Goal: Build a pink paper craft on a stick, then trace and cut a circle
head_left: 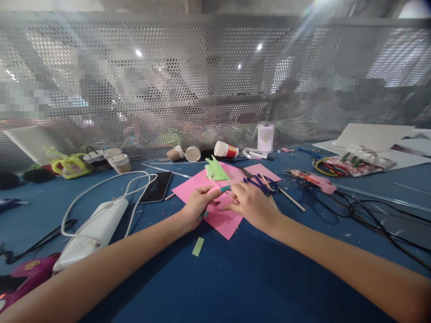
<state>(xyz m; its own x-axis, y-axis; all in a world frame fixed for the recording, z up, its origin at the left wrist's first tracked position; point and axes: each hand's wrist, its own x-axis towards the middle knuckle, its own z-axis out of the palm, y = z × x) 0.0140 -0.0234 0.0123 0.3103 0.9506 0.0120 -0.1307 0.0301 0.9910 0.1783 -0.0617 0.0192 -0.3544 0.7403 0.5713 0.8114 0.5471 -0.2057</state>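
Observation:
Over a pink sheet of paper (225, 224), my left hand (198, 204) and my right hand (254, 204) come together. The left one has its thumb stretched over curled fingers with teal nails. My right fingers are bent in a pinch. A thin pale stick (230, 194) shows partly between them; the fingers hide most of it. Just beyond the hands is a folded light green paper piece (216, 170) with pointed tips; whether it joins the stick I cannot tell. Scissors with blue handles (262, 184) lie right of my right hand, beside thin wooden sticks (292, 199).
To the left lie a phone (156, 187) and a white power bank (103, 220) with a looping cable. On the right, a pink glue gun (313, 180) trails black cords. Paper cups (225, 150) line the perforated metal screen (188, 89). A green scrap (198, 246) lies in front.

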